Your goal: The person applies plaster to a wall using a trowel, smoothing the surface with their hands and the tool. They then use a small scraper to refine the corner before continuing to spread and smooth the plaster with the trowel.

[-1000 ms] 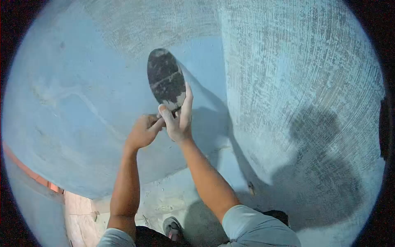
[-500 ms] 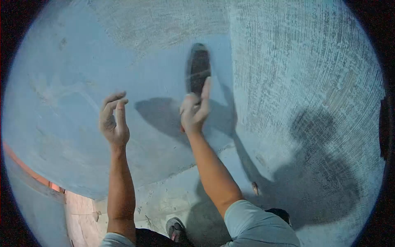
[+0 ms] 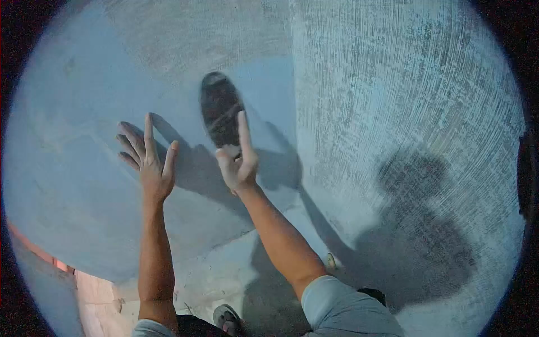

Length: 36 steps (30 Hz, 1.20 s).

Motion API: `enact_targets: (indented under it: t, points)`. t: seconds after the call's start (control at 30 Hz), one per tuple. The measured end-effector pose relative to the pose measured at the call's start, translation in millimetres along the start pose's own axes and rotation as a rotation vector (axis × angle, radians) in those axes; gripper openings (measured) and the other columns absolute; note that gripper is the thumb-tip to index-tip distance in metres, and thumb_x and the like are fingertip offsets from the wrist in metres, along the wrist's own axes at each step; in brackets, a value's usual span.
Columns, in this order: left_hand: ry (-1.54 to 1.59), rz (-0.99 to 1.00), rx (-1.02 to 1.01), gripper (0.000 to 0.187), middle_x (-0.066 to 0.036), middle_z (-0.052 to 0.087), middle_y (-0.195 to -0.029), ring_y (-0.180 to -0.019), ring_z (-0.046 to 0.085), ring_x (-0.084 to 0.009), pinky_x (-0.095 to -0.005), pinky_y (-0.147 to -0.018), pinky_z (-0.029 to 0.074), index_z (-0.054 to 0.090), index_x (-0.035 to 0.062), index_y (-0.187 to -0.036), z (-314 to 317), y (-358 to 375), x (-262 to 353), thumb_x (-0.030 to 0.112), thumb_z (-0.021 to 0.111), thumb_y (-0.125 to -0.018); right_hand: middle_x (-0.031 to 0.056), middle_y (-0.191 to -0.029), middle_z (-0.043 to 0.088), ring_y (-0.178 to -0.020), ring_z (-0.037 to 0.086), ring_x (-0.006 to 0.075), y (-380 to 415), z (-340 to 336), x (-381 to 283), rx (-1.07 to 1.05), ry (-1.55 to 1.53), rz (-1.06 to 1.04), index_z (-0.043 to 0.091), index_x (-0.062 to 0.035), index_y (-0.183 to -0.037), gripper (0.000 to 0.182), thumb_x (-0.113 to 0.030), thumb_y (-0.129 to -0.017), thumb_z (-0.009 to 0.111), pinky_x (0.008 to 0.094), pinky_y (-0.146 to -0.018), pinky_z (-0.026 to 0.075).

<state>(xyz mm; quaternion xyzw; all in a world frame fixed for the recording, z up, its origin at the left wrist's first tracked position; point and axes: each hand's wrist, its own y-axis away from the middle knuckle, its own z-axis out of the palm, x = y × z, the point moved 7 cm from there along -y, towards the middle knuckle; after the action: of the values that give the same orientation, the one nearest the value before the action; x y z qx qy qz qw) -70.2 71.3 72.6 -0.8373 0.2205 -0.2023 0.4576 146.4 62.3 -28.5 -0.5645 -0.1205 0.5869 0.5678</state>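
My right hand [image 3: 240, 165] is closed on the lower end of a dark oval float [image 3: 220, 106], its index finger stretched along the right edge. The float is upright with a slight lean to the left, close over the smooth blue-grey part of the wall [image 3: 185, 84]. To the left, my left hand [image 3: 150, 160] is open with fingers spread, its fingertips close to the same wall. Shadows of both hands and the float fall on the surface to their right.
A rough, combed wall [image 3: 382, 84] meets the smooth one at a vertical corner. Below lies a pale floor [image 3: 208, 269] with small debris, and a sandalled foot [image 3: 227, 319] at the bottom. A small object [image 3: 331, 260] is near the right wall's base. Reddish trim [image 3: 33, 247] shows at lower left.
The float and my right hand have shifted left and tilted leftward. My left hand has gone from curled fingers to spread ones. The view has shifted slightly right.
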Motion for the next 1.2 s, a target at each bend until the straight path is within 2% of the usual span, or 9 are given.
enact_targets:
  t: [0.07,0.2,0.33,0.4,0.53,0.6,0.67,1.0,1.2]
  points:
    - [-0.017,0.004,0.005,0.079,-0.022,-0.008,-0.176,-0.158,-0.017,-0.0488,-0.0708,-0.119,-0.013,0.029,0.0280,-0.168,4.5,-0.4,-3.8,0.058,0.060,-0.101,0.0288,-0.151,0.053,-0.095,0.060,0.0276,-4.4,-0.3,-4.9,-0.103,0.073,-0.082,0.028,0.0023,-0.163,0.089,-0.042,-0.096,0.065,0.0351,-0.077,0.052]
    - [-0.051,0.062,0.010,0.075,-0.019,-0.008,-0.176,-0.161,-0.013,-0.0449,-0.0682,-0.121,-0.011,0.029,0.0320,-0.167,0.5,2.3,-0.9,0.050,0.062,-0.103,0.0271,-0.147,0.059,-0.078,0.064,0.0206,-22.2,-37.0,38.7,0.200,-0.377,0.651,0.024,-0.0019,-0.166,0.076,-0.014,-0.098,0.056,0.0315,-0.075,0.056]
    - [-0.087,0.045,0.013,0.078,-0.020,-0.006,-0.176,-0.160,-0.011,-0.0466,-0.0686,-0.121,-0.011,0.030,0.0321,-0.167,-0.7,0.9,1.6,0.051,0.065,-0.101,0.0322,-0.148,0.056,-0.123,0.067,0.0344,-12.3,-2.4,-25.8,-0.040,0.098,-0.101,0.023,-0.0016,-0.166,0.091,-0.028,-0.092,0.068,0.0391,-0.102,0.051]
    - [-0.066,0.032,0.016,0.077,-0.021,-0.005,-0.176,-0.160,-0.011,-0.0479,-0.0691,-0.121,-0.010,0.031,0.0319,-0.167,0.1,-0.5,5.9,0.050,0.066,-0.100,0.0226,-0.123,0.068,-0.094,0.070,0.0235,-20.1,-14.7,-13.0,0.004,0.107,-0.099,0.025,-0.0018,-0.166,0.088,-0.031,-0.095,0.066,0.0325,-0.083,0.055]
    - [-0.048,0.031,0.001,0.077,-0.023,-0.005,-0.176,-0.159,-0.010,-0.0504,-0.0708,-0.120,-0.009,0.034,0.0309,-0.166,0.3,0.8,3.6,0.051,0.066,-0.099,0.0121,-0.109,0.065,-0.074,0.057,0.0167,-32.6,-31.9,51.8,0.126,-0.358,0.518,0.028,0.0003,-0.164,0.077,-0.029,-0.100,0.059,0.0316,-0.072,0.054]
    - [-0.079,0.045,0.007,0.078,-0.023,-0.004,-0.176,-0.159,-0.010,-0.0506,-0.0715,-0.120,-0.009,0.034,0.0307,-0.166,1.3,1.2,5.5,0.051,0.067,-0.099,0.0229,-0.137,0.059,-0.105,0.067,0.0286,-31.6,-13.0,-0.3,0.073,-0.147,0.197,0.027,-0.0012,-0.165,0.081,-0.038,-0.101,0.061,0.0361,-0.091,0.055]
    - [-0.128,0.066,0.039,0.080,-0.024,-0.004,-0.175,-0.159,-0.010,-0.0507,-0.0722,-0.119,-0.009,0.033,0.0308,-0.166,2.3,0.8,3.8,0.052,0.068,-0.097,0.0303,-0.163,0.038,-0.141,0.054,0.0349,-25.4,3.1,-26.2,-0.109,0.109,-0.157,0.025,-0.0040,-0.166,0.089,-0.051,-0.100,0.063,0.0403,-0.105,0.051]
    - [0.019,0.034,-0.053,0.089,-0.025,-0.015,-0.173,-0.155,-0.024,-0.0542,-0.0816,-0.113,-0.009,0.032,0.0371,-0.166,17.3,7.8,5.7,0.046,0.077,-0.089,0.0151,-0.100,0.064,-0.079,0.053,0.0197,-49.3,-65.8,-18.0,0.206,-0.063,0.427,0.015,-0.0102,-0.168,0.077,-0.045,-0.107,0.047,0.0337,-0.067,0.047]
    - [0.074,0.005,-0.080,0.085,-0.023,-0.016,-0.174,-0.154,-0.026,-0.0537,-0.0805,-0.113,-0.014,0.033,0.0377,-0.165,24.9,21.7,4.6,0.038,0.075,-0.092,0.0137,-0.110,0.062,-0.086,0.060,0.0187,-61.3,-83.7,-16.4,0.221,0.214,0.262,0.023,-0.0057,-0.164,0.094,-0.023,-0.093,0.082,0.0360,-0.070,0.051]
